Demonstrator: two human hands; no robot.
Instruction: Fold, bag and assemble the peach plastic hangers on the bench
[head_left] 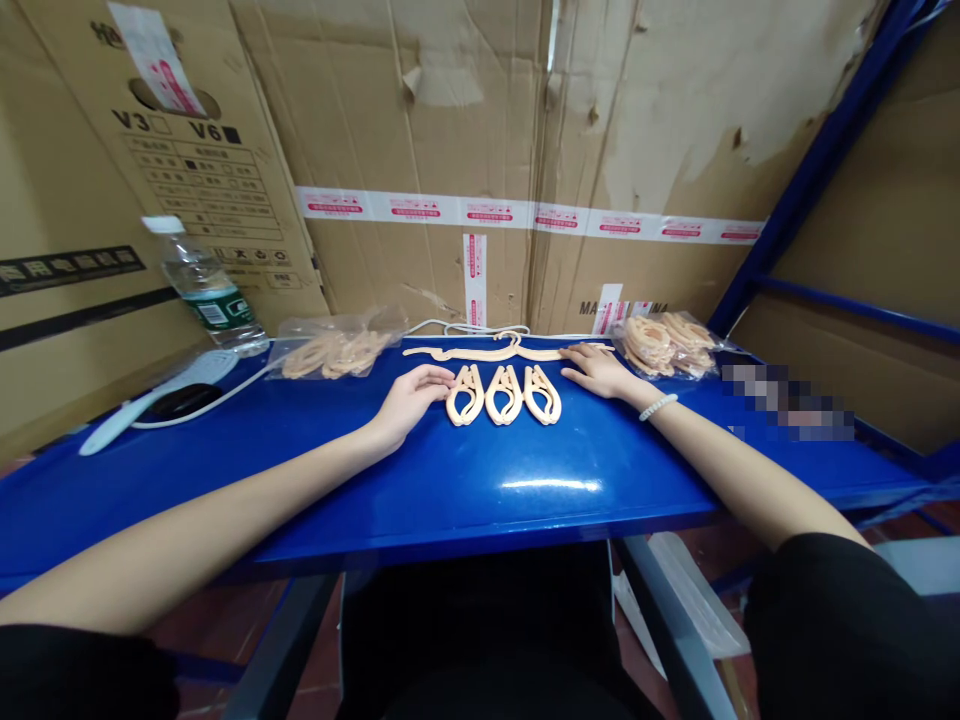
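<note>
Three peach-coloured folding hangers lie folded in a row: the left folded hanger point(464, 420), the middle folded hanger point(503, 420) and the right folded hanger point(543, 420). Behind them an unfolded hanger point(480, 354) stretches sideways, its hook at the middle. My left hand point(405, 402) rests beside the row, fingers extended, the tips at the left folded hanger's edge. Flat and with fingers apart, my right hand point(598, 372) lies over the right arm of the unfolded hanger. A pale beaded bracelet point(658, 407) circles my right wrist.
Clear bags of folded hangers sit on both sides, a left bag point(337, 350) and a right bag point(667, 345). A water bottle point(206, 285), a light-blue brush-like object point(161, 395) and a white cable point(202, 412) are at the left. Cardboard point(420, 130) backs the blue table point(450, 500).
</note>
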